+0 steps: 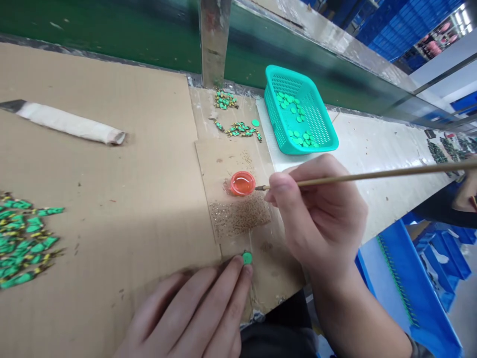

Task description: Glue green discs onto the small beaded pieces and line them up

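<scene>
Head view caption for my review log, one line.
Right hand holds brush tip beside orange dish; left hand touches green disc on cardboard, teal basket behind.

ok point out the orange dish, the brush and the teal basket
orange dish (243, 183), head view, middle of its inside
brush (372, 175), head view, middle of its bare handle
teal basket (309, 148), head view, its near rim

Both hands were bare, from where I stood. The left hand (194, 318) had short, plain nails, same deal on the right hand (320, 219). The right forearm (357, 318) was uncovered, with just a sliver of greyish sleeve (415, 345) at the far end. Dark clothing (283, 323) showed between the arms, couldn't tell what kind.
</scene>
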Tool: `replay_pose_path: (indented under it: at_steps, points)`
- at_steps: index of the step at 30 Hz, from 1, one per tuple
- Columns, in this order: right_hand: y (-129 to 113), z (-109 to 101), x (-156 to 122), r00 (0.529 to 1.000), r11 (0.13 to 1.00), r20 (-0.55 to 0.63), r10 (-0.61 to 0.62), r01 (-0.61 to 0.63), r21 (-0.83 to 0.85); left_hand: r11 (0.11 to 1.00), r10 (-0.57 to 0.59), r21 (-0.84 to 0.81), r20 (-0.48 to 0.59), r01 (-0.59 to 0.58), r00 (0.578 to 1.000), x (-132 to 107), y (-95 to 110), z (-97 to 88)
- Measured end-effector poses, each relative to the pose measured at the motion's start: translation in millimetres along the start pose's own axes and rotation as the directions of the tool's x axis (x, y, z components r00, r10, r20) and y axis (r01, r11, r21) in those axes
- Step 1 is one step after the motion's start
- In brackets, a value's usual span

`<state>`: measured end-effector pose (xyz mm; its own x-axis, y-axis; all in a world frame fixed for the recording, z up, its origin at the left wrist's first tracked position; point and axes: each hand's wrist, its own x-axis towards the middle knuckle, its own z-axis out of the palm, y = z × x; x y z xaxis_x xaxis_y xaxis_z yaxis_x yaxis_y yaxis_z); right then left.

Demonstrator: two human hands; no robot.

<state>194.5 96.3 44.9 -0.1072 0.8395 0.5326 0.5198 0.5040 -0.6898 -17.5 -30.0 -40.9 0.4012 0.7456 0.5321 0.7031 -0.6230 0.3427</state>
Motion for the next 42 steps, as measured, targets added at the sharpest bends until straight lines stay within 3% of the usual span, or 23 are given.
replay_pose_path:
  at_steps: [4,10,17,42]
  points:
    - [-10.0,-11.8,-41.5,0.998,0.992,0.022,0.057,-0.059,0.114,0.999,-0.003,-0.038,0.01,0.004,1.0,0.1,2.3,-4.1]
    - [-5.2,-7.6,-88.5,0.996,0.993,0.014,-0.091,0.089,0.077,0.998,-0.01,-0.053,0.09,0.014,0.996,-12.9,2.6,-6.9]
    - [-3.2,-4.1,-85.5,0.991,0.991,0.063,-0.115,0.11,0.07,0.999,0.022,-0.042,0.149,-0.016,0.989,-10.3,2.0,-11.4]
    - [-2.6,-4.2,-85.7,0.99,0.995,0.11,-0.086,0.079,0.065,0.998,0.036,-0.052,0.148,-0.029,0.988,-5.2,3.0,-10.7]
